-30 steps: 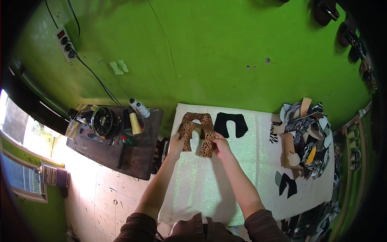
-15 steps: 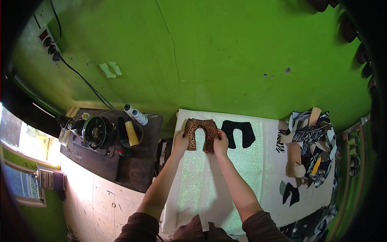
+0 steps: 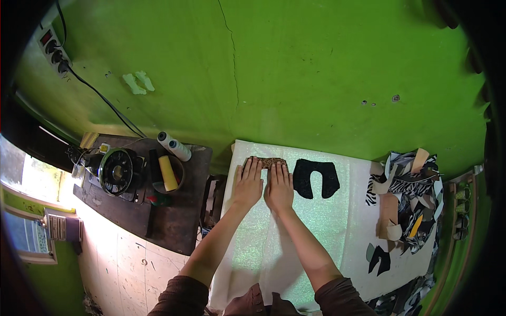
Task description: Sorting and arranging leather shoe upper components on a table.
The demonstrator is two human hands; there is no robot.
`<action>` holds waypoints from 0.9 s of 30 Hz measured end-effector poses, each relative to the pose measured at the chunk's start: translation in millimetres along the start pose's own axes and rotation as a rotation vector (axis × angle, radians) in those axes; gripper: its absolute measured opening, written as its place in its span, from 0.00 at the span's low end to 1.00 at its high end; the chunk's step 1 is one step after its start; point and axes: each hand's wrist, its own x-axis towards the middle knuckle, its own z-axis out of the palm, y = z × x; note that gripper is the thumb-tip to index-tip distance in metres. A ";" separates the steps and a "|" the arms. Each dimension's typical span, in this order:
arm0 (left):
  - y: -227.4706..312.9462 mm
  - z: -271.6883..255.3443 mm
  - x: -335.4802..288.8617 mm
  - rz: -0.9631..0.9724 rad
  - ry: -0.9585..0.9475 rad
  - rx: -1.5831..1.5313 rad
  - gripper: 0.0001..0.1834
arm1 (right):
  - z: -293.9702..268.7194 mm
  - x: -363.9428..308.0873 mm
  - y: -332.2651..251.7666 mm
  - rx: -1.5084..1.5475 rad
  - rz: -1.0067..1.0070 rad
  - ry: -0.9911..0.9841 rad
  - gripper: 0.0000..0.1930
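A leopard-print U-shaped cut piece (image 3: 272,161) lies flat on the pale, shimmering sheet (image 3: 316,237) at the far side of the table. My left hand (image 3: 248,183) rests palm down over its left leg, fingers stretched out. Over the right leg lies my right hand (image 3: 279,185), also flat with fingers extended. Only the curved top strip of the leopard piece shows; both legs are hidden beneath my hands. Just right of my right hand is a black U-shaped piece (image 3: 316,165) of similar shape, lying flat and untouched.
A heap of fabric scraps (image 3: 416,192) covers the table's right end, with a small black cut piece (image 3: 379,260) nearer. On the left, a dark table (image 3: 176,221) bears a sewing machine (image 3: 117,172), a yellow thread cone (image 3: 168,172) and white thread cones (image 3: 179,150). A green wall (image 3: 295,79) stands behind.
My hands have gone from gripping the leopard piece's side edges to lying flat on top of it. The piece is now pressed against the sheet. The view has shifted slightly.
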 end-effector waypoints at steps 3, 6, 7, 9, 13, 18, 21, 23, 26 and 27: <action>2.3 -4.2 2.4 -0.019 0.016 0.024 0.30 | -2.6 0.3 -3.6 -0.011 0.024 0.035 0.29; 3.1 -4.3 14.0 -0.007 0.059 0.040 0.28 | -14.6 19.1 -7.6 0.049 0.026 0.031 0.29; 2.6 -3.2 17.7 0.019 0.089 0.063 0.27 | -12.8 25.5 -3.6 -0.001 -0.051 0.024 0.29; -3.1 4.3 26.6 0.043 0.075 0.088 0.26 | -7.4 35.0 3.7 -0.080 -0.136 -0.005 0.27; -9.8 20.7 31.5 0.035 0.090 0.143 0.26 | 16.6 32.3 13.9 -0.078 -0.043 -0.040 0.24; -1.1 11.7 33.0 0.011 0.049 0.190 0.26 | 15.7 30.4 12.2 -0.123 -0.003 -0.064 0.26; 1.1 3.1 22.1 0.109 0.092 0.181 0.27 | 9.9 23.1 5.0 -0.124 -0.005 -0.082 0.28; -2.3 4.6 10.3 0.110 0.071 0.182 0.27 | 12.4 12.1 -0.9 -0.110 -0.022 -0.053 0.26; -2.1 9.4 7.6 0.092 0.034 0.164 0.27 | 15.8 8.6 1.9 -0.086 0.011 -0.055 0.25; -2.0 10.4 7.1 0.068 0.024 0.151 0.26 | 16.5 7.8 1.8 -0.086 0.014 -0.057 0.25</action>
